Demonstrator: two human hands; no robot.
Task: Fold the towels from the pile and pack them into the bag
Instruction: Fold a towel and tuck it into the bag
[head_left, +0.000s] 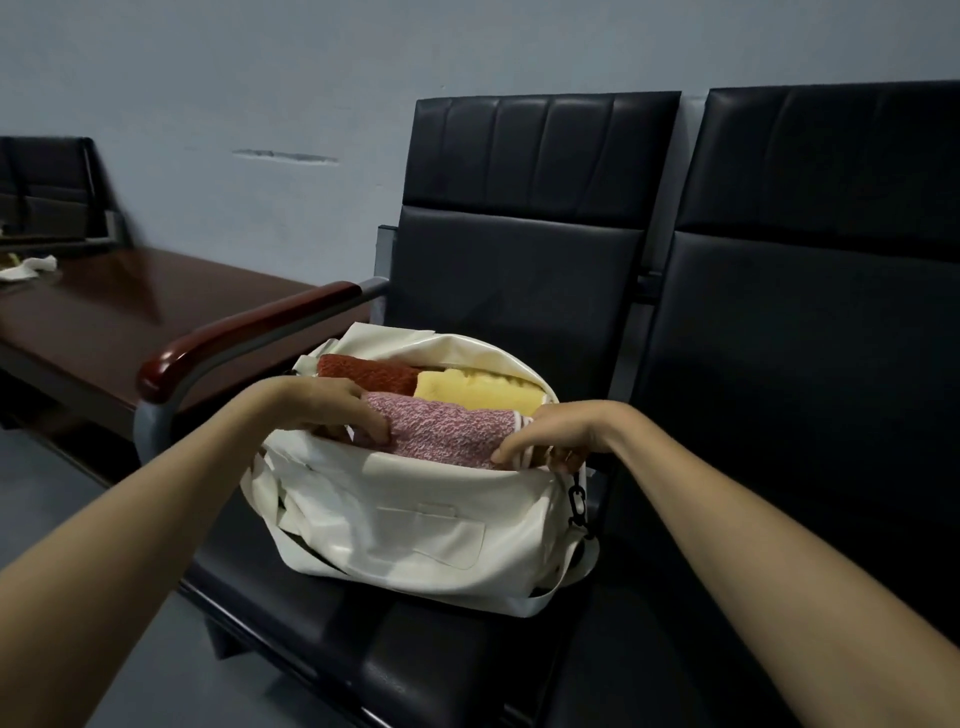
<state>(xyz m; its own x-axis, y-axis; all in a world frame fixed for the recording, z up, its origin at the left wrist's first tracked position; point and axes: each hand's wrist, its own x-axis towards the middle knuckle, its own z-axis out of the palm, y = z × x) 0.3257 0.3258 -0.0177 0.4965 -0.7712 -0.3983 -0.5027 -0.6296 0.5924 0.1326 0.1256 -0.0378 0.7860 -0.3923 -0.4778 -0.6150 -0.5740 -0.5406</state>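
Shows no pile in view; on the desk (156, 312), at its far left edge, only a crumpled white scrap (31, 266), too small to tell as a towel. Has the white bag (415, 530) on the black seat (322, 623), near its left edge beside the wooden armrest (249, 332), mouth wide open. Holds three folded towels already inside: a rust-red towel (369, 371) at the back left, a yellow towel (478, 395) to its right, a pink towel (447, 428) across the front, just behind the near rim. Curls the left hand (343, 410) over the pink towel's left end, fingertips tucked down between towel and rim. Curls the right hand (556, 431) over the same towel's right end, thumb hidden, just above a black clasp (577, 501) on the bag's side. Reads as the tucking-in of the third towel. Looks far along, perhaps close to done; cannot tell whether more towels wait out of view. Ends at the right with a second black seat (805, 415).
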